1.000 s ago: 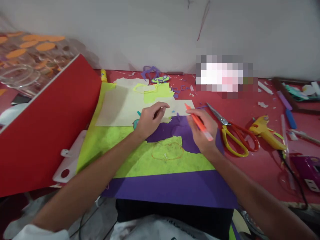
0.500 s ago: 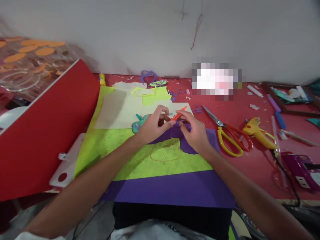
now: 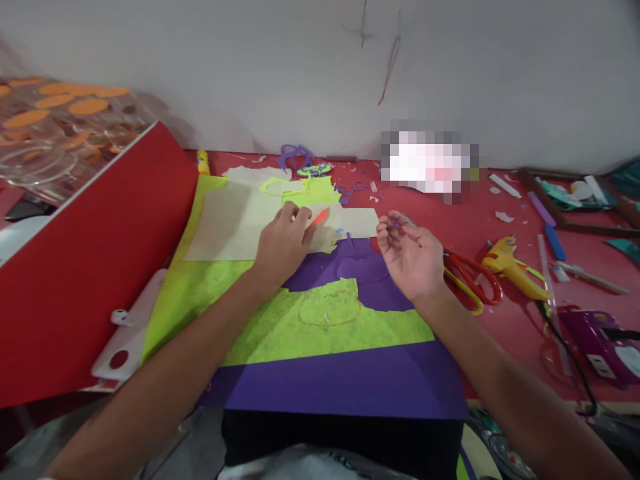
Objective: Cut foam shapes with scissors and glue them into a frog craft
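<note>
The left hand [image 3: 283, 243] pinches the slim orange marker pen [image 3: 320, 217] over the cream paper sheet [image 3: 225, 223]. The pen's long axis slants rightward toward the half-open right hand [image 3: 407, 260], which clearly holds nothing.

I noted both forearms stretched forward. Left hand [image 3: 283, 243] lay palm-down, fingers pinched together. Right hand [image 3: 407, 257] hovered palm-up, fingers loosely curled, spread.
</note>
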Motion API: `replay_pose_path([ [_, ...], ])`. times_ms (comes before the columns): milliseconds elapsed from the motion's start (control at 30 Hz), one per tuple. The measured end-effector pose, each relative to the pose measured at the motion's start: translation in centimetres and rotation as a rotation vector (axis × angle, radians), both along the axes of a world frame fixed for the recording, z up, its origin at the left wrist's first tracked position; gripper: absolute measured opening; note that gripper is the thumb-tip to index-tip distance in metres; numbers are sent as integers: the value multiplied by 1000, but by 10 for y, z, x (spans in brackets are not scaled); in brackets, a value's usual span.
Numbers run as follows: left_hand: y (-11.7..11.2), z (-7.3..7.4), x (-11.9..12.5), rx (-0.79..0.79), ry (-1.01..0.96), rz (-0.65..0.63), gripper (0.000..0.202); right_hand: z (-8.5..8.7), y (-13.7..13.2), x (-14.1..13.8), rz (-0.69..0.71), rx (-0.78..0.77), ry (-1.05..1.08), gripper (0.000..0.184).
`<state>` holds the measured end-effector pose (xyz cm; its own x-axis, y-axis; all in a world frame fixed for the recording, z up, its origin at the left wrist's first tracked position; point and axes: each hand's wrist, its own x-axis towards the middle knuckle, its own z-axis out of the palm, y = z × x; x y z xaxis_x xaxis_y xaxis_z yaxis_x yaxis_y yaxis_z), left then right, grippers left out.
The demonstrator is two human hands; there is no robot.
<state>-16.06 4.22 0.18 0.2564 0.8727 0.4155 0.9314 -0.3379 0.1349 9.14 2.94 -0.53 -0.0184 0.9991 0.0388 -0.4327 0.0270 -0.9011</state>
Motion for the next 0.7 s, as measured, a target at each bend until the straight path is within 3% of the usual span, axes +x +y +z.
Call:
replay_pose_path([
  [200,-12,0,15,-30,-48,-350,27,15,-13,-12,106,-40,16,29],
  [333,-19,-1,22,-57,-110,-500,45,20,-20,-26,211,-96,37,33],
  [467,-24,1,22,-4,-117,-602,36,17,-22,-34,309,-94,1,32],
  [700,-25,1,16,51,45,-645,32,12,-20,-37,349,-90,-10,30],
])
